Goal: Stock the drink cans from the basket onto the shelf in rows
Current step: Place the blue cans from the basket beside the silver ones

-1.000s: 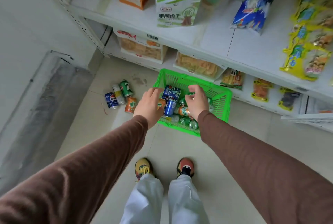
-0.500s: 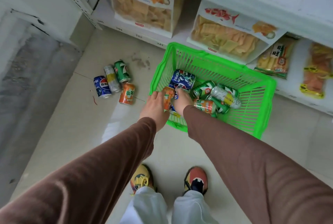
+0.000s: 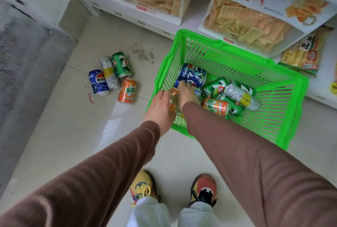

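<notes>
Right hand (image 3: 186, 92) has reached onto the blue can (image 3: 191, 76).

The hands' fingertips (image 3: 184, 85) are hidden among the cans (image 3: 217, 97).

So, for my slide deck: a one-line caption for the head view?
Both hands reach for cans in the green basket; four cans lie on the floor.

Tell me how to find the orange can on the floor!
Look left of the green basket, where four cans lie on the floor tiles. The orange can lies nearest the basket, just below the green can. It is the group's only orange one.
</notes>
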The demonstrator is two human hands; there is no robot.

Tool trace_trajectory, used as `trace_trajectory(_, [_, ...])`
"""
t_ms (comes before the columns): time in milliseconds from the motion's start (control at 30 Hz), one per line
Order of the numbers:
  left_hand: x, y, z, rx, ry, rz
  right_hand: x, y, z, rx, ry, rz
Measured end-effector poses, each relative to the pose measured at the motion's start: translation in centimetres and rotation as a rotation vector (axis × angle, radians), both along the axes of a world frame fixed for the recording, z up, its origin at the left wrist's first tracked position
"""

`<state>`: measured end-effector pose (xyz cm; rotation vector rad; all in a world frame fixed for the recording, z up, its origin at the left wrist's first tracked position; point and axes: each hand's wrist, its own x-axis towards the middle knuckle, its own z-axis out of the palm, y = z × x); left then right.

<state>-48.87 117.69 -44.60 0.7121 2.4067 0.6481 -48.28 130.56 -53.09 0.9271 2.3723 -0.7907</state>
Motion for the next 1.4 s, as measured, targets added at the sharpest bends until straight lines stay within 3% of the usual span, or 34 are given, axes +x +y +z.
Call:
trace_trajectory(100, [-0.1,-0.2,0.1,0.023,-0.003,0.001,0.9,0.2,0.1,0.02,0.048,-0.049])
trace_trajectory(400, [0.0,-0.4,0.3,0.009,-0.018,0.006,0.8,1.1,0.2,-0.228,-0.025,-0.272])
trace_trajectory(533, [-0.1,-0.6,0.8,-0.028,-0.032,0.008,0.6,1.7,1.4,-0.227,-0.162,-0.144])
trace_trajectory(767, [0.4,-1.4,5.0,-0.083,-0.051,0.019,3.3,1.4,7.8,-0.231,0.054,-0.195])
trace_trajectory(1000, [-1.3,0.8,19.2,0.002,-0.03,-0.015,2.7,3.7,26.2,-0.244,0.251,-0.314])
trace_trajectory(1400, [-8.6,2.9,55.6,0.32,0.189,-0.079,0.3,3.8,68.2,0.043,0.597,-0.124])
